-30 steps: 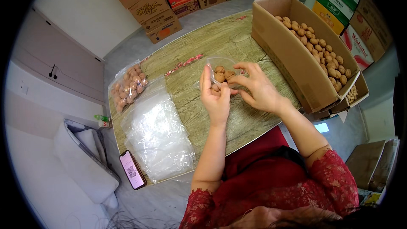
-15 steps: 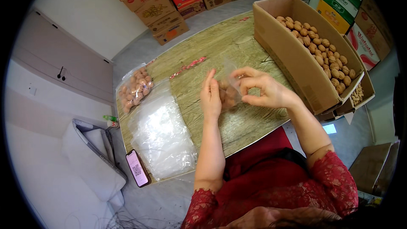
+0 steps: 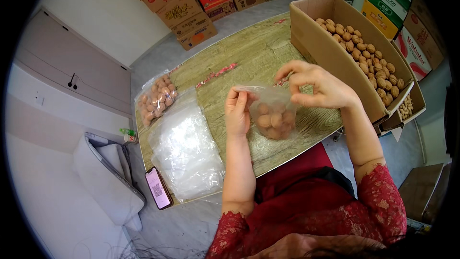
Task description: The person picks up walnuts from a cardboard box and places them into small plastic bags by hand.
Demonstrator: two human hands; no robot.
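Observation:
A transparent plastic bag [image 3: 274,121] with several walnuts in its lower part stands on the wood-patterned table [image 3: 266,43], its upper part loose and upright. My left hand [image 3: 237,110] pinches the bag's top edge at its left corner. Beside the bag's upper right side is my right hand [image 3: 320,86], thumb and fingers curved but apart, with nothing visible between them. The thumb tip is close to the plastic; whether it touches I cannot tell. Left of my hands lies a stack of flat plastic bags [image 3: 187,148]. Behind that stack rests another bag of walnuts [image 3: 157,97].
A tall cardboard box [image 3: 330,62] of loose walnuts stands at the right, with a smaller box of peanuts [image 3: 406,108] beside it. A phone [image 3: 158,189] lies at the table's near left edge. Stacked cartons [image 3: 179,12] line the far wall. Pink-red strips [image 3: 216,75] mark the tabletop.
The walnut bag has come upright and its top shows spread between my hands. My left hand now pinches its edge. My right hand has lifted and moved right, away from the plastic.

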